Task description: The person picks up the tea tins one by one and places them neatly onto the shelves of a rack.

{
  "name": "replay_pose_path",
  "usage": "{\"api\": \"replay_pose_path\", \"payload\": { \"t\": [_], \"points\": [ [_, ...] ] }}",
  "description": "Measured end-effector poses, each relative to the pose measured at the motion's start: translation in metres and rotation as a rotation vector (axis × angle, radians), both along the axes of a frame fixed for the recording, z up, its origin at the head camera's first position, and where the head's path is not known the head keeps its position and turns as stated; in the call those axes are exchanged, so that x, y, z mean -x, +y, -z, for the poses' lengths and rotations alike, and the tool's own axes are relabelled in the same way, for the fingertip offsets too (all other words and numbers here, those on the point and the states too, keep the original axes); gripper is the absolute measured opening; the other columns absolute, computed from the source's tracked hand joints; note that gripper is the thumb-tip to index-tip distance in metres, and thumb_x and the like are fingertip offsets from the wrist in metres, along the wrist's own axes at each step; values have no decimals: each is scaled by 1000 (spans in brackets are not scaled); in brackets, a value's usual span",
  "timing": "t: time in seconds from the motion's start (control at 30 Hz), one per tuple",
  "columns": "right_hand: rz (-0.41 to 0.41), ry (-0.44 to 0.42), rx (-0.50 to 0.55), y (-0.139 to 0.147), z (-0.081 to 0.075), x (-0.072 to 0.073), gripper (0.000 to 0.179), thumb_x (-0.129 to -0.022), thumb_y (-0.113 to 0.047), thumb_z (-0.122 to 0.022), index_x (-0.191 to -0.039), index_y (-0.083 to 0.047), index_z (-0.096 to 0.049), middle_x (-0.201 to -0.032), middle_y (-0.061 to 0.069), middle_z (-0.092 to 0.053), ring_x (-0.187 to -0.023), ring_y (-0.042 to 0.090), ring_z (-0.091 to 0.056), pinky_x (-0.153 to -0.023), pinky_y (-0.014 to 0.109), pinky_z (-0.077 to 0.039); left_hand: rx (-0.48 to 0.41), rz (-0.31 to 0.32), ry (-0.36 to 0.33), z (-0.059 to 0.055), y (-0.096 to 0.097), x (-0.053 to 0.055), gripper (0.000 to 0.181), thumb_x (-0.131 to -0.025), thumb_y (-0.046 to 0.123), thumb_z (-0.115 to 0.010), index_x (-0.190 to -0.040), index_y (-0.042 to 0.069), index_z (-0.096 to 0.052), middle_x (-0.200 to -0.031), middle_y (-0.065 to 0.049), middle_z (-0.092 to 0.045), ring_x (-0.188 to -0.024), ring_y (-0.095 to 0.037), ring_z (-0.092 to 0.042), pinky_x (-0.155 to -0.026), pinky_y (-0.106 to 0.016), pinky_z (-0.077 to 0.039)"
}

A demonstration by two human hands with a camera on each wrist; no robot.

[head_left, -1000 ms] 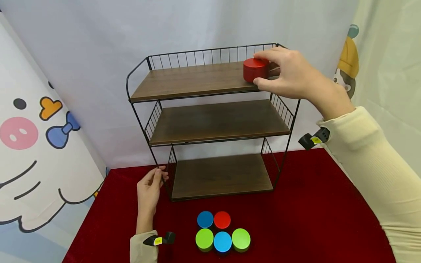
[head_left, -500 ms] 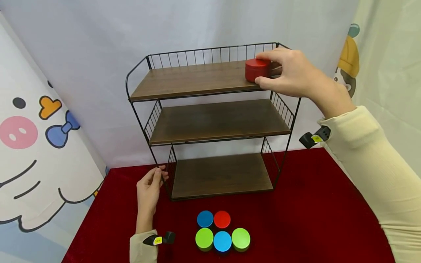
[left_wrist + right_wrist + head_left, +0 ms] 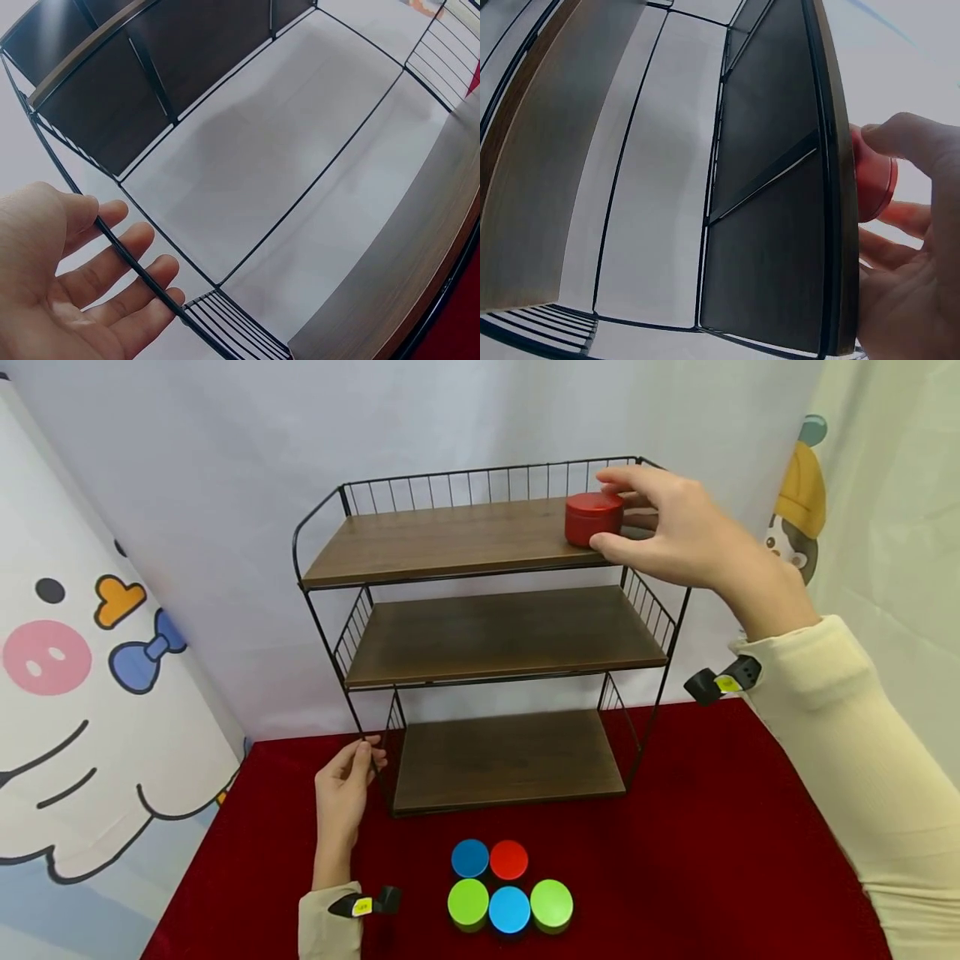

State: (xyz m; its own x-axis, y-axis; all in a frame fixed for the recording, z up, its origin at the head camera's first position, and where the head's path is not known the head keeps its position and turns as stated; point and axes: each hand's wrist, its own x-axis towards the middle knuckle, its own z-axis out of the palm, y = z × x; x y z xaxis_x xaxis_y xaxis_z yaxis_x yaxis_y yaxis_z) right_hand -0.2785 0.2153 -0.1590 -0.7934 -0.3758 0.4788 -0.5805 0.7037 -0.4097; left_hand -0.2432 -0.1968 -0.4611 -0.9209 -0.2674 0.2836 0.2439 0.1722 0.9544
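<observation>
A round red tin [image 3: 591, 520] stands on the right end of the top board of a three-tier shelf rack [image 3: 506, 635] with a black wire frame. My right hand [image 3: 678, 527] is around the tin's right side, thumb at its front. Its index finger is raised off the lid, and a gap shows there. In the right wrist view the thumb lies against the red tin [image 3: 874, 176], while the other fingers are spread beyond it. My left hand [image 3: 347, 789] holds the rack's left front post; in the left wrist view the thumb and fingers of this hand [image 3: 97, 277] lie around the black rod.
In front of the rack, on the red cloth [image 3: 712, 843], several round tins stand close together: dark blue [image 3: 470, 858], red [image 3: 509, 860], green [image 3: 468, 903], light blue [image 3: 510, 910] and another green tin [image 3: 552, 905]. A white curtain [image 3: 450, 410] hangs behind.
My right hand's index finger has lifted away from the red tin's lid. The whole scene has shifted slightly to the right in the head view. My left hand keeps its hold on the post.
</observation>
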Motion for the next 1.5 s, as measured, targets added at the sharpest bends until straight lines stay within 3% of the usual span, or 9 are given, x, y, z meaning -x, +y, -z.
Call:
{"api": "replay_pose_path", "payload": {
  "t": [0.17, 0.3, 0.43, 0.7, 0.97, 1.1, 1.23, 1.37, 1.5],
  "points": [
    [1, 24, 102, 7, 7, -9, 71, -97, -21, -70, -159, -14, -37, -160, 11, -43, -141, 38, -51, -114, 48, -41, 2, -1, -7, 1, 2, -1, 38, -107, 32, -56, -123, 1, -72, -104, -15, -74, -92, -9, -70, -84, -19, -56],
    [-9, 26, 205, 15, 16, -18, 72, -96, -15, -70, -160, -16, -36, -163, 7, -39, -145, 34, -46, -117, 35, -40, 3, -2, -11, 1, 6, -1, 38, -107, 33, -56, -122, 2, -72, -108, -21, -73, -92, -9, -70, -85, -19, -56],
    [-33, 108, 259, 23, 28, -30, 71, -93, -7, -72, -157, -15, -41, -160, 5, -42, -147, 26, -45, -115, 26, -41, 9, 2, -4, 1, 9, 1, 36, -107, 33, -56, -121, 4, -73, -108, -23, -73, -93, -10, -70, -86, -19, -56],
    [-94, 307, 209, 25, 43, -47, 77, -82, 10, -76, -152, -7, -48, -154, 9, -48, -144, 14, -44, -112, 23, -44, 9, -3, -3, 1, 9, 4, 35, -108, 30, -56, -122, 3, -73, -108, -19, -74, -93, -10, -70, -85, -18, -56],
    [-156, 430, 157, 25, 66, -67, 73, -79, 1, -77, -147, 2, -51, -152, 19, -51, -143, 17, -46, -108, 15, -44, 10, -1, -24, 3, 10, 3, 38, -108, 34, -55, -125, 3, -71, -112, -19, -74, -96, -9, -70, -88, -17, -55],
    [-193, 452, 167, 23, 85, -74, 66, -92, -30, -75, -144, 4, -53, -148, 22, -53, -141, 15, -47, -108, 13, -42, 17, -3, -22, 3, 10, 2, 38, -108, 34, -55, -124, 4, -72, -112, -21, -74, -96, -10, -70, -88, -18, -55],
    [-221, 465, 179, 16, 112, -80, 74, -98, -53, -62, -142, 6, -54, -146, 22, -55, -134, 12, -52, -109, 15, -41, 17, -9, -4, 3, 9, 2, 37, -108, 35, -56, -121, 5, -73, -110, -21, -74, -95, -11, -70, -87, -18, -56],
    [-246, 388, 166, 8, 146, -88, 69, -99, -48, -63, -145, 3, -52, -150, 20, -53, -135, 17, -52, -114, 17, -37, 14, -22, 1, 4, 8, 2, 35, -107, 33, -56, -120, 5, -74, -106, -18, -75, -93, -10, -70, -86, -18, -56],
    [-223, 255, 131, 3, 183, -95, 69, -90, -21, -79, -150, -3, -49, -154, 15, -49, -142, 21, -47, -117, 15, -32, 20, -26, 2, 6, 6, 1, 36, -107, 34, -56, -120, 4, -73, -105, -15, -75, -93, -10, -70, -86, -18, -56]
  ]
}}
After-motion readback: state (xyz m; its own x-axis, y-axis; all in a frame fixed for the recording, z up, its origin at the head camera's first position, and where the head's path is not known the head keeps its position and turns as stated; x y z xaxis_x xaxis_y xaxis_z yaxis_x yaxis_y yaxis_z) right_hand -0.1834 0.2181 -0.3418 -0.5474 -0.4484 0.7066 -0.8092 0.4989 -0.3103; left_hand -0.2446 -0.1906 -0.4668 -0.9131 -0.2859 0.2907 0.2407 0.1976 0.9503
